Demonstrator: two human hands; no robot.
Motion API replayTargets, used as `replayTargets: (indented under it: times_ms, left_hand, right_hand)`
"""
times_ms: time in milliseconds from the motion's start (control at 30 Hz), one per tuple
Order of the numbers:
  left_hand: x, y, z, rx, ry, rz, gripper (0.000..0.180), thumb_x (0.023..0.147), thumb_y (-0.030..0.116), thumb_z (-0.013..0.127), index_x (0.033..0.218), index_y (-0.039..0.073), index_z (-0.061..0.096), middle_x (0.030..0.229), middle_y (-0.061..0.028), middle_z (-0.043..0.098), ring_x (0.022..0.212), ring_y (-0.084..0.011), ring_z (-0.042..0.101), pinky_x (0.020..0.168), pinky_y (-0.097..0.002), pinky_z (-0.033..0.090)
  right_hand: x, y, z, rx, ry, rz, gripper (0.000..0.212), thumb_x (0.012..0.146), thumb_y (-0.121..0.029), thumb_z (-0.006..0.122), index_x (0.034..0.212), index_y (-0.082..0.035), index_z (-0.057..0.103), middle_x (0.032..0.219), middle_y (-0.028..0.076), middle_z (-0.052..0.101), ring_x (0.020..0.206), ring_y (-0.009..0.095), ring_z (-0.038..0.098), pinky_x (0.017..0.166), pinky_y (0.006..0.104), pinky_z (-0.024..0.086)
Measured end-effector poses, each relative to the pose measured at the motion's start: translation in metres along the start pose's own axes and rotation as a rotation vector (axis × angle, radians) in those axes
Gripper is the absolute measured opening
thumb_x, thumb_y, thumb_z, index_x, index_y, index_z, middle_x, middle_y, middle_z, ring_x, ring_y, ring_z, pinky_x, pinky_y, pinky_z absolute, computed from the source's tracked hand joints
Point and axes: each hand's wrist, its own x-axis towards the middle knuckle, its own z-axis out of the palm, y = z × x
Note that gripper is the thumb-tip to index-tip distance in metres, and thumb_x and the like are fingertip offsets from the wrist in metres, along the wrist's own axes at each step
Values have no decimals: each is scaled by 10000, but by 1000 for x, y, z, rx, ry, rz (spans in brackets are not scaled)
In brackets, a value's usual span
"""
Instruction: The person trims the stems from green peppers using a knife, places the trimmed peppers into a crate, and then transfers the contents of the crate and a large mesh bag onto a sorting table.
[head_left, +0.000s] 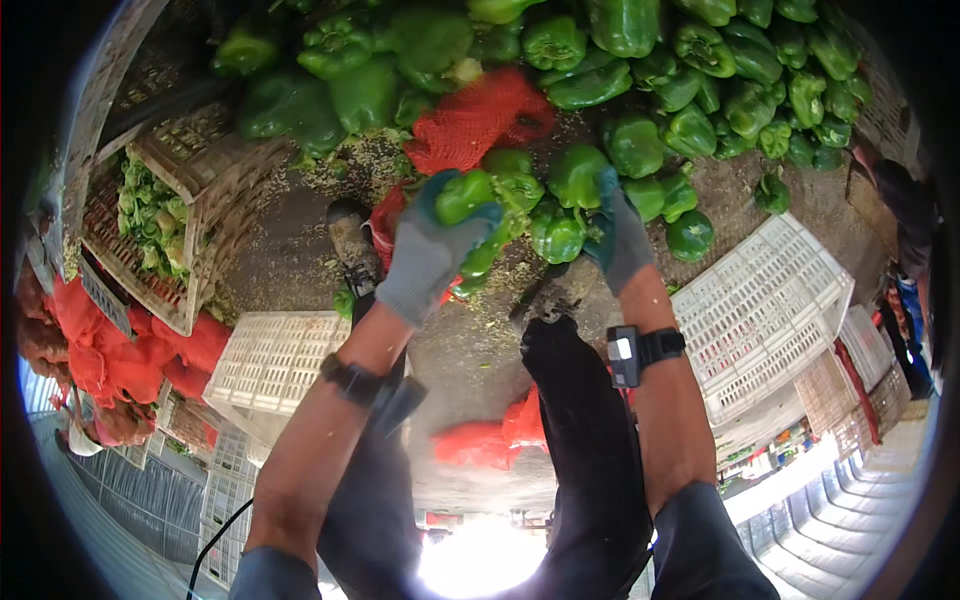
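My left hand (430, 240), in a grey glove with teal-coated fingers, is closed round a green bell pepper (463, 197). A matching glove covers my right hand (620, 232), whose fingers curl against the side of another bell pepper (575, 177). Just below that one, close to my right thumb, is a further green pepper (557, 236). Part of the right hand's grip is hidden behind the peppers. Beyond my left hand lies a crumpled red mesh bag (475, 122), with more red netting (385, 220) beside the wrist.
A large heap of green peppers (700, 75) spreads across the far side. White plastic crates stand at right (765, 310) and left (280, 360). A crate with green trimmings (155, 215) is further left, near filled red net sacks (110, 340). Pale seeds litter the floor.
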Motion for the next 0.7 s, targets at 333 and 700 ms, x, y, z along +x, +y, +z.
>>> replayTargets:
  times_ms: [333, 700]
  left_hand:
    - [69, -33, 38, 71, -103, -313, 873, 884, 275, 883, 1578, -43, 459, 1352, -195, 698, 1092, -244, 730, 898, -339, 607]
    - [75, -65, 1, -3, -265, -389, 534, 991, 224, 758, 1454, 29, 577, 1276, -101, 736, 1100, -217, 745, 882, -363, 637]
  right_hand:
    - [47, -19, -10, -77, -181, 63, 471, 965, -298, 813, 1347, -40, 715, 1277, 85, 740, 1116, 235, 719, 958, 388, 597]
    - [47, -7, 0, 42, -413, 33, 506, 1022, -313, 757, 1451, -73, 636, 1375, 46, 696, 1283, 203, 632, 1092, 393, 520]
